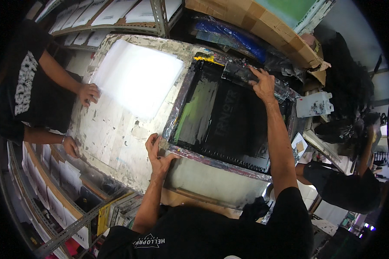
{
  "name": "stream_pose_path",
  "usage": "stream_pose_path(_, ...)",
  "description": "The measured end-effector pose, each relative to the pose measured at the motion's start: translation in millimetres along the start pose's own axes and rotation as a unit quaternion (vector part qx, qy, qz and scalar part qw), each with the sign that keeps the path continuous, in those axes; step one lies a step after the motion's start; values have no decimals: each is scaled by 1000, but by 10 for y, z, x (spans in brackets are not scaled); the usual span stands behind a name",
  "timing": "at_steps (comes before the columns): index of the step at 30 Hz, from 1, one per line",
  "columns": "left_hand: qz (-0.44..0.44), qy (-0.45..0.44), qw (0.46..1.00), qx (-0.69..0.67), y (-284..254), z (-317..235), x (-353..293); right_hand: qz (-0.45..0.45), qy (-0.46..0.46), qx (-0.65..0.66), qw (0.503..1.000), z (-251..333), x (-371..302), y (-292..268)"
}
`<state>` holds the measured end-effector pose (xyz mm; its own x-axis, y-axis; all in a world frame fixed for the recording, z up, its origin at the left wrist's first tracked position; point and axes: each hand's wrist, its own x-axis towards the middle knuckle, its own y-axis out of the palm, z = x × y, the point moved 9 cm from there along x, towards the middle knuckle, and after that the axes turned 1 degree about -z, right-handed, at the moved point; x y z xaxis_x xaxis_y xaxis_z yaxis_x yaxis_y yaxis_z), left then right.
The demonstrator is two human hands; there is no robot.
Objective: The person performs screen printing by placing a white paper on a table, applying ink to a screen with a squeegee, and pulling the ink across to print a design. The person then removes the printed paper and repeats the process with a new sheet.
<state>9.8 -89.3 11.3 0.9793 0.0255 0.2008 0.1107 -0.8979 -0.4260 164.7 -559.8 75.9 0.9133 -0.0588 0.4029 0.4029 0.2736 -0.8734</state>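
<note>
A screen printing frame (220, 162) lies on the worktable, its mesh coated with dark ink and a greenish strip showing at the left. My left hand (157, 157) grips the frame's near left corner, thumb along the near edge and fingers at the side. Toward the far side, my right hand (263, 85) is closed on a dark, ink-smeared squeegee (237, 73), which rests across the mesh. Its blade edge is hidden. Yellow ink (205, 58) marks the frame's far left corner.
White sheets (138, 77) lie stacked left of the frame on the paint-stained table (116, 142). A co-worker's hands (89, 94) touch the table's left side. Racks (52, 172) of sheets stand left; a white jug (314, 104), cardboard (255, 26) and another person (343, 185) are right and behind.
</note>
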Motion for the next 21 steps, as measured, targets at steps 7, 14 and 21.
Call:
stream_pose_path(7, 5, -43, 996, -79, 54, 155, -46, 17, -21, -7, 1000, 290, -319, -124)
stream_pose_path(14, -6, -74, 980, -186, 31, 62, -7, 9, -9, -28, 1000, 1009, -1282, -542)
stream_pose_path(21, -56, -24, 974, -218, -151, -619, 296, 13, -24, 21, 999, 1890, -1759, -1681)
